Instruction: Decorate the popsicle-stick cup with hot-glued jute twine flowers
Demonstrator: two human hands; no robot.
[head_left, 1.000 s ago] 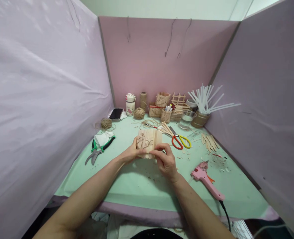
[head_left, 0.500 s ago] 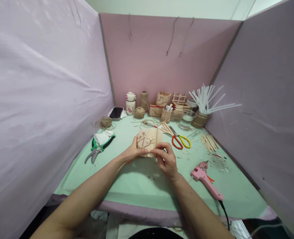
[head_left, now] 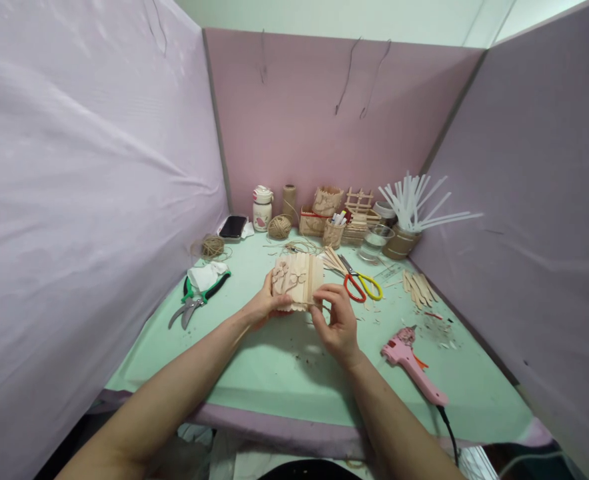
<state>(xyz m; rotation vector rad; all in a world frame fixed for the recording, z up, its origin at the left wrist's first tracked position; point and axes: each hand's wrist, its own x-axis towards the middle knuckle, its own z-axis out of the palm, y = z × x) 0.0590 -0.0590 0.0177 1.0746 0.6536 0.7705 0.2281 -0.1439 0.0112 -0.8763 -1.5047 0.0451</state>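
My left hand [head_left: 267,305] is wrapped round the left side of a pale wooden craft-stick piece [head_left: 302,283], its thumb on the front near the bottom edge. Flower shapes and a curved stem, cut from wood, are fixed to that front. The lower edge of the piece is scalloped. At its lower right corner, my right hand [head_left: 338,320] pinches the edge between thumb and fingers. Whether a small strip is also between those fingertips is hidden.
Scissors [head_left: 357,287] lie just right of the piece, and a pink glue gun [head_left: 414,367] lies at right with its cord. Pruning shears [head_left: 194,300] are at left. Twine, wooden baskets [head_left: 312,222], a glass bowl [head_left: 374,241] and white glue sticks [head_left: 412,203] stand behind.
The craft-stick piece has shifted slightly left and turned a little, showing more of its right part. My right fingers have moved from its lower middle to the lower right corner.
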